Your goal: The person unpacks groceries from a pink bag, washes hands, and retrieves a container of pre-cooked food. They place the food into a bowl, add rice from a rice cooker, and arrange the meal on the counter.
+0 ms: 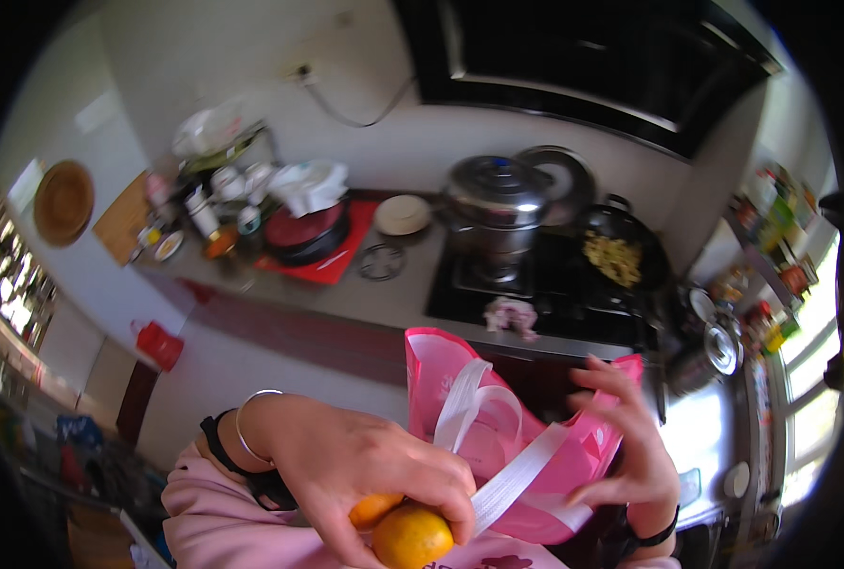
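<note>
My left hand (372, 462), with a bangle and a dark band at the wrist, grips two orange citrus fruits. The front fruit (413, 537) shows whole below my fingers; the other fruit (375, 511) is partly covered by them. Just right of it is a pink bag (439, 370) with its mouth spread wide. One white bag strap (518, 473) runs down to my left fingertips; whether they hold it is unclear. My right hand (635, 441) is at the bag's right edge, fingers spread and slightly blurred, perhaps touching it. The bag's bottom is hidden.
Ahead runs a counter (407, 259) with a black gas stove (557, 263). On the stove are a lidded steel pot (496, 192), a wok of food (614, 259) and a crumpled cloth (510, 316). Left are a red mat (361, 220) and a covered pan (308, 231).
</note>
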`<state>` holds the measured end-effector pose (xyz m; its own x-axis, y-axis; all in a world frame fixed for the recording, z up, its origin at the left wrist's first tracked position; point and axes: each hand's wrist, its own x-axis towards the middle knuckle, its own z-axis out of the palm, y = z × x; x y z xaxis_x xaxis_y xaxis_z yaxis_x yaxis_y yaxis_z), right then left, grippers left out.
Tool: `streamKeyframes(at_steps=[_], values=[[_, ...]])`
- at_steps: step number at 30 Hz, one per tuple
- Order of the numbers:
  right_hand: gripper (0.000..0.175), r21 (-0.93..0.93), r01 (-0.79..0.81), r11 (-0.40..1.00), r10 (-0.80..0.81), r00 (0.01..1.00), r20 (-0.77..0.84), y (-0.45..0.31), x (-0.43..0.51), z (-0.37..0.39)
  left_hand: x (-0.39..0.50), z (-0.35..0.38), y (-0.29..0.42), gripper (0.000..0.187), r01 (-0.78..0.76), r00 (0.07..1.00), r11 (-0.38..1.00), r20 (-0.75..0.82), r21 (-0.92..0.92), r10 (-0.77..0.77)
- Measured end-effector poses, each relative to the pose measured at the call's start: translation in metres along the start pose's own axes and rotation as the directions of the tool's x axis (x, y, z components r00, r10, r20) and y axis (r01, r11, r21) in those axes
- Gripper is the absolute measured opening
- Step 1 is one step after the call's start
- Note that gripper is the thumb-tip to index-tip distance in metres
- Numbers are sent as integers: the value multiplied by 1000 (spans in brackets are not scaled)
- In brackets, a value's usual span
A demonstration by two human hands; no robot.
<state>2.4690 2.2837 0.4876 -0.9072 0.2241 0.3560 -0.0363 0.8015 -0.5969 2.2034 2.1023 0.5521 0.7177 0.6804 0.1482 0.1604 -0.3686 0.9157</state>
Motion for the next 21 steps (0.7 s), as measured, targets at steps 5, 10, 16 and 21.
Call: streamKeyframes(at_steps=[5,10,16,21], values=[[41,232,480,846,-531,796,289,-51,141,107,-109,27,4,40,104,947,994,-310,40,-87],[24,530,257,808,-575,536,618,-54,219,211,-205,56,-7,49,234,789,972,-582,-17,-200],[18,656,-10,754,-596,407,692,-37,342,315,-303,67,-17,51,367,465,912,-813,-183,-351],[17,733,-279,621,-481,602,637,-63,441,405,-373,70,-7,51,341,143,848,-869,-405,-473]])
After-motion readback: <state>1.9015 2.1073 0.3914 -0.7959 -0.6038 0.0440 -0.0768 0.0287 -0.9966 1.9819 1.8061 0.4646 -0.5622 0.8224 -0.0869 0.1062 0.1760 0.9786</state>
